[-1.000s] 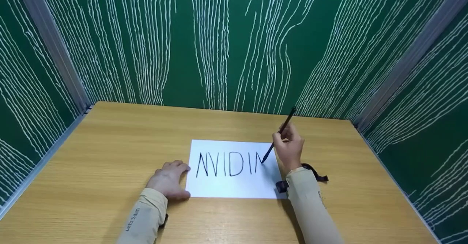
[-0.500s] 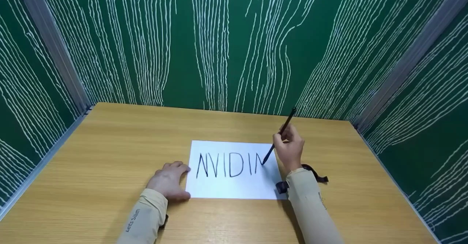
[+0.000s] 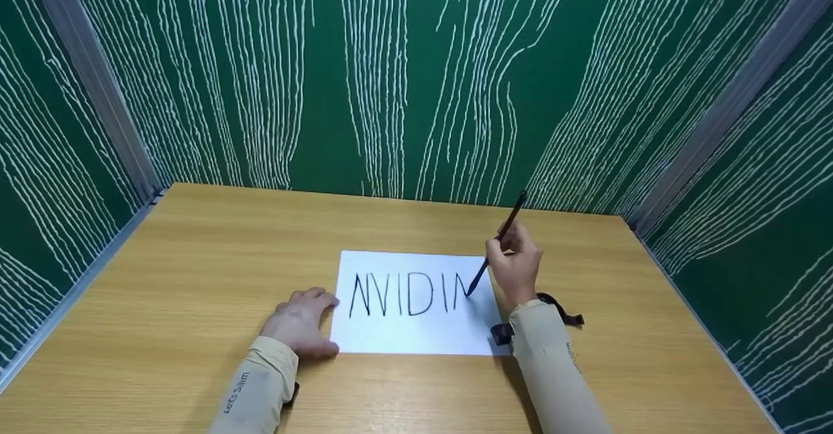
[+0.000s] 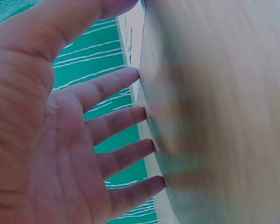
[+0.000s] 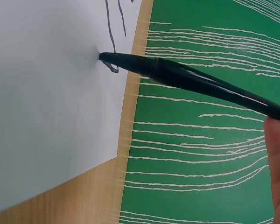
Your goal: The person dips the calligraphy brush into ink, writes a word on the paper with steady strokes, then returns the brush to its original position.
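A white sheet of paper (image 3: 403, 336) lies on the table, with thin black capitals reading NVIDI and a peaked stroke to their right. My right hand (image 3: 517, 265) pinches a slim black pen (image 3: 511, 217) well above its point. The pen leans up and away to the right, its tip on the peaked stroke. In the right wrist view the pen's dark tapered tip (image 5: 126, 63) meets the paper at the end of a short hooked line. My left hand (image 3: 300, 320) rests with fingers spread on the table, thumb and forefinger at the paper's left edge. Its fingers (image 4: 123, 116) are fairly straight.
The wooden table (image 3: 195, 258) runs back to a green wall (image 3: 436, 82) covered in wavy white lines. Similar green panels stand at both sides, joined by grey corner posts (image 3: 722, 102). A black strap (image 3: 563, 310) sits on the right wrist.
The pen tip has slid slightly down the paper, lengthening the right side of the peaked stroke. The left hand and the paper stay in place.
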`<state>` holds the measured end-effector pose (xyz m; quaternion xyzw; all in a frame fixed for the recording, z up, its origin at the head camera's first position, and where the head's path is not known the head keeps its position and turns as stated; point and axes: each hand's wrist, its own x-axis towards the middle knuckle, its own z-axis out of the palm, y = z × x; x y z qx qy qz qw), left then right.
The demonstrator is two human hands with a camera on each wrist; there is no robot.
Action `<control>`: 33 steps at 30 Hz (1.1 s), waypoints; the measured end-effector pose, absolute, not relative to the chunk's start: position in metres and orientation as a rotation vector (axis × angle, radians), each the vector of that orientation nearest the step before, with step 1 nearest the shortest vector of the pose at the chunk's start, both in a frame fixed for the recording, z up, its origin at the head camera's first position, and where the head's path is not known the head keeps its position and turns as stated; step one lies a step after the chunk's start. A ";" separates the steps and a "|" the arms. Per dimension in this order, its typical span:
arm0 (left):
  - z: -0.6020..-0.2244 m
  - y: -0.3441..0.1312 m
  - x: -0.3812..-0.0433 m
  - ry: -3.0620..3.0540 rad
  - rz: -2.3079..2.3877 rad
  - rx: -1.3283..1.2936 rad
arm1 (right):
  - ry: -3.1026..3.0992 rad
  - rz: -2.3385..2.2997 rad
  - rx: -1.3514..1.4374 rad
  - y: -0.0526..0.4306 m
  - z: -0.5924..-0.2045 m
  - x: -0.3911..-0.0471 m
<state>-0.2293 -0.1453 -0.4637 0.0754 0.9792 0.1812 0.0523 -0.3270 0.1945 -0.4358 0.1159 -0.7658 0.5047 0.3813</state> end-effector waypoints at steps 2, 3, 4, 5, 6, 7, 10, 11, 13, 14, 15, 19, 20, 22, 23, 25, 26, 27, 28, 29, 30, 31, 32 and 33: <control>-0.464 -0.145 -0.229 2.981 0.550 0.232 | -1.953 1.290 0.298 0.198 -0.442 -0.333; -0.464 -0.145 -0.229 2.982 0.548 0.232 | -1.953 1.289 0.298 0.199 -0.442 -0.333; -0.464 -0.145 -0.229 2.982 0.547 0.232 | -1.951 1.284 0.298 0.199 -0.443 -0.333; -0.464 -0.145 -0.229 2.984 0.546 0.232 | -1.949 1.285 0.297 0.199 -0.443 -0.334; -0.464 -0.145 -0.229 2.983 0.547 0.231 | -1.943 1.286 0.299 0.199 -0.445 -0.335; -0.464 -0.145 -0.229 2.982 0.548 0.230 | -1.936 1.289 0.300 0.200 -0.446 -0.336; -0.464 -0.145 -0.229 2.982 0.547 0.233 | -1.925 1.285 0.299 0.202 -0.453 -0.342; -0.464 -0.146 -0.229 2.983 0.545 0.238 | -1.919 1.283 0.304 0.203 -0.456 -0.345; -0.464 -0.146 -0.229 2.986 0.541 0.248 | -1.913 1.293 0.309 0.205 -0.460 -0.347; -0.464 -0.146 -0.229 2.986 0.538 0.251 | -1.912 1.286 0.316 0.206 -0.462 -0.349; -0.464 -0.146 -0.229 2.987 0.536 0.252 | -1.909 1.291 0.319 0.207 -0.462 -0.349; -0.463 -0.146 -0.230 2.980 0.540 0.251 | -1.917 1.309 0.328 0.204 -0.455 -0.342; -0.463 -0.146 -0.230 2.977 0.539 0.246 | -1.921 1.314 0.326 0.203 -0.453 -0.340; -0.463 -0.146 -0.229 2.974 0.543 0.242 | -1.924 1.319 0.325 0.200 -0.448 -0.336; -0.462 -0.146 -0.229 2.972 0.546 0.241 | -1.923 1.319 0.324 0.200 -0.447 -0.335; -0.462 -0.146 -0.229 2.969 0.549 0.235 | -1.927 1.303 0.326 0.200 -0.445 -0.335; -0.462 -0.145 -0.229 2.970 0.548 0.236 | -1.927 1.294 0.329 0.200 -0.445 -0.335; -0.462 -0.145 -0.228 2.969 0.550 0.237 | -1.929 1.288 0.331 0.199 -0.444 -0.334; -0.462 -0.145 -0.228 2.969 0.550 0.238 | -1.935 1.279 0.331 0.199 -0.443 -0.334; -0.461 -0.145 -0.228 2.968 0.550 0.238 | -1.932 1.283 0.335 0.200 -0.443 -0.334; -0.461 -0.145 -0.228 2.968 0.548 0.239 | -1.932 1.278 0.339 0.200 -0.444 -0.334; -0.461 -0.145 -0.229 2.967 0.547 0.240 | -1.932 1.275 0.339 0.201 -0.446 -0.336; -0.461 -0.145 -0.229 2.965 0.548 0.240 | -1.924 1.278 0.343 0.202 -0.449 -0.338; -0.461 -0.145 -0.229 2.964 0.549 0.241 | -1.922 1.283 0.343 0.202 -0.450 -0.339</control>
